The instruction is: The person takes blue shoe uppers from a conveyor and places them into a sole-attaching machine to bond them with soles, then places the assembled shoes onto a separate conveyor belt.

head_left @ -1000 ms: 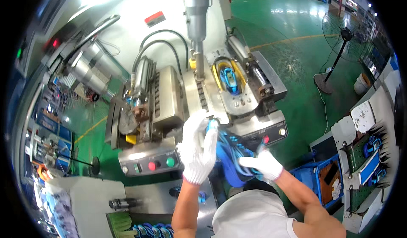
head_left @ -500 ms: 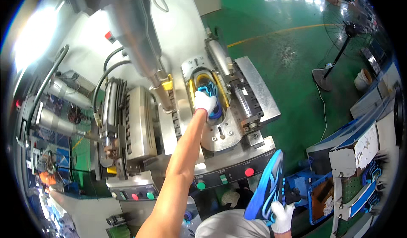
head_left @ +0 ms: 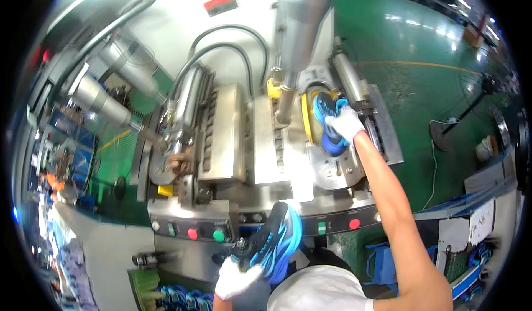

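Note:
My right hand (head_left: 344, 124), in a white glove, reaches up along my bare arm and rests on a blue shoe (head_left: 326, 118) lying in the oval mould (head_left: 338, 170) of a steel press machine. My left hand (head_left: 235, 278), also gloved, is low by my body and grips a second blue and black shoe (head_left: 277, 238), sole outward, just in front of the machine's button panel (head_left: 205, 233). A thick steel press column (head_left: 302, 23) hangs above and to the left of the mould.
Grey hoses (head_left: 221, 45) and cylinders (head_left: 105, 100) run along the machine's left side. Red and green buttons sit on the front panel. A pedestal fan (head_left: 482, 86) stands on the green floor to the right. More blue shoes (head_left: 177, 300) lie in a bin at lower left.
A second ago both hands held a shoe at the machine's front. One hand then reached up to the shoe in the mould and stays there, while the other holds the second shoe low.

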Available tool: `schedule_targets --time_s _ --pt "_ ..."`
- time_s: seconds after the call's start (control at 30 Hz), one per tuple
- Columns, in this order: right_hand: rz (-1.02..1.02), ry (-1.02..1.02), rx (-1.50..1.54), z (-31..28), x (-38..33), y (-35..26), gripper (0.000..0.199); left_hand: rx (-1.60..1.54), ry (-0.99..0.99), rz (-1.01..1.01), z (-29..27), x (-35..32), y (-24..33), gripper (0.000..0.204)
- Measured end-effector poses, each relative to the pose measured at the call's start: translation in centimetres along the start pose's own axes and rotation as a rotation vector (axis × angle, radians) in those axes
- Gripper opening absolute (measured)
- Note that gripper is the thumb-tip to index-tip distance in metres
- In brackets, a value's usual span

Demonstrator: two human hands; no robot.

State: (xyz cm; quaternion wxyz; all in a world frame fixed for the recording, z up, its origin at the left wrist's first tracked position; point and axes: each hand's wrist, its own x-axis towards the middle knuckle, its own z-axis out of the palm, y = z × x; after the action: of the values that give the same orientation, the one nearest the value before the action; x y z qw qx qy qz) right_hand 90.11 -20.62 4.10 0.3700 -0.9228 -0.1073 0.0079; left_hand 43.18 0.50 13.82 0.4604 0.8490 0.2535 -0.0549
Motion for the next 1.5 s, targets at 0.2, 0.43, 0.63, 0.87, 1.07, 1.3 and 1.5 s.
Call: schedule_targets --time_s 0.2,0.43,0.63,0.87,1.07,1.3,1.5 --pt "-0.46 -0.052 -0.671 8.8 8.9 12.3 0.025 0.109 0.344 -0.806 1.6 -17.7 -14.1 0.046" --pt "-0.142 -0.012 0.062 9.1 12.9 14.3 0.04 -0.111 0.938 -0.938 8.1 -18.6 -31.7 0.058" --pt "-0.55 0.187 -0.098 9.5 -10.8 -3.3 0.066 0.032 1.156 -0.665 16.6 -9.0 -36.3 0.065" --pt "-0.999 -0.086 -1.134 19.9 -33.7 1.9 0.105 -0.384 0.725 -0.472 6.7 -16.1 -38.5 0.063" --pt "-0.76 -0.412 -0.469 18.1 -39.4 -8.3 0.094 0.034 1.302 -1.012 1.5 -24.0 -49.2 0.072" --pt "-0.377 -0.897 -0.278 19.3 -48.9 -11.2 0.08 0.066 1.253 -0.822 3.7 -25.2 -52.1 0.046" --pt "-0.638 -1.005 -0.205 19.6 -51.2 -16.6 0.077 0.103 1.165 -0.846 5.0 -27.7 -51.9 0.031"
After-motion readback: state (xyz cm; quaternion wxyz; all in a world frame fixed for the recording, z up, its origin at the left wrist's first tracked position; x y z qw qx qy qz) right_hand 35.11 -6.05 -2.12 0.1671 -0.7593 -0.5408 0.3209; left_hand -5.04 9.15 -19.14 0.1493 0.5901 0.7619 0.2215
